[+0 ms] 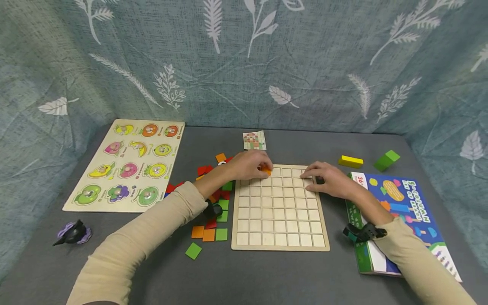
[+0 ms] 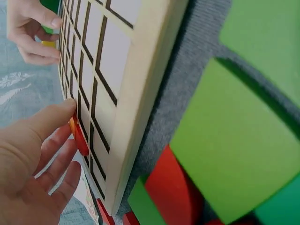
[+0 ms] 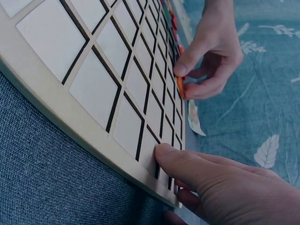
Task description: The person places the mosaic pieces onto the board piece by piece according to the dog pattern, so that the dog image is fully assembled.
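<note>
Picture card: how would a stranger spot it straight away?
Find the pale gridded board at the centre of the head view. Just beyond its far edge, left of the middle, lies the small pale card. Unlike the solid-coloured tiles nearby, it carries a printed picture.

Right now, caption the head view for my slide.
Left hand pinches an orange tile; right hand touches the board.

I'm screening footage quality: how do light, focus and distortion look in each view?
Head: fairly even light, fine detail on the picture card unclear; left wrist: the large green tile looks soft; right wrist: bluish cast, and the near rim of the grid board bows, likely lens distortion.
</note>
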Demonstrator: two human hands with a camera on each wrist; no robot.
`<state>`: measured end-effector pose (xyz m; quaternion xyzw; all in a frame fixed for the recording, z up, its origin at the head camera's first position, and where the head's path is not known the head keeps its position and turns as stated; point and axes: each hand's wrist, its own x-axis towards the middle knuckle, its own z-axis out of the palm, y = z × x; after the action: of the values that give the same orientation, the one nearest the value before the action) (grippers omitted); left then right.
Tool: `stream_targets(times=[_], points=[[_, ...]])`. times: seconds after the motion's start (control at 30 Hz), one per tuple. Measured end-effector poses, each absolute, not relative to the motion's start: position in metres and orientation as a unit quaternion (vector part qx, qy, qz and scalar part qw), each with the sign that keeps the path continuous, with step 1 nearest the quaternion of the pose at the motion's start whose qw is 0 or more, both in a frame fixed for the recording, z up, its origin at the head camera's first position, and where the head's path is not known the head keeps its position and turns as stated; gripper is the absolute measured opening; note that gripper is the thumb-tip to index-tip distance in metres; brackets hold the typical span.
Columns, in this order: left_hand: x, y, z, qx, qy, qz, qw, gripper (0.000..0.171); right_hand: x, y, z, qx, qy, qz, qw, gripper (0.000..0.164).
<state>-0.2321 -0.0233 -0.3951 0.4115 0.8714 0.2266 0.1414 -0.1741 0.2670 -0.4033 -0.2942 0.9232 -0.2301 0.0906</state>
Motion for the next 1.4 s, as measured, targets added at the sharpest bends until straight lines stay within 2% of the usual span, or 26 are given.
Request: stream_targets(times=[0.23, 0.4, 0.57, 0.73, 0.97, 1.23, 1.4], points=[[-0.212, -0.043, -0.386, 0.402, 0.868, 0.258, 0.131, 0.028, -0.173, 0.267, -0.403, -0.296, 0.923, -0.23, 0.09, 0.034], [-0.173, -0.097, -0.377, 0.373, 0.878, 0.275, 0.119, 0.029, -0.173, 0.267, -0.401, -0.297, 0.922, -0.232, 0.095, 0.035], [-0.136, -0.155, -0.385, 0.326, 0.9, 0.274, 0.097, 0.027, -0.174, 0.267, -0.4, -0.301, 0.921, -0.228, 0.099, 0.034], [-0.115, -0.186, -0.393, 0.29, 0.914, 0.276, 0.07, 0.028, -0.174, 0.267, -0.4, -0.299, 0.922, -0.225, 0.098, 0.035], [-0.11, -0.2, -0.393, 0.272, 0.917, 0.286, 0.061, 0.031, -0.174, 0.266, -0.401, -0.293, 0.923, -0.229, 0.096, 0.035], [-0.126, -0.213, -0.397, 0.262, 0.93, 0.256, 0.01, 0.031, -0.174, 0.266, -0.401, -0.294, 0.923, -0.231, 0.097, 0.035], [-0.136, -0.217, -0.399, 0.241, 0.94, 0.24, 0.007, 0.032, -0.173, 0.267, -0.402, -0.296, 0.922, -0.231, 0.096, 0.035]])
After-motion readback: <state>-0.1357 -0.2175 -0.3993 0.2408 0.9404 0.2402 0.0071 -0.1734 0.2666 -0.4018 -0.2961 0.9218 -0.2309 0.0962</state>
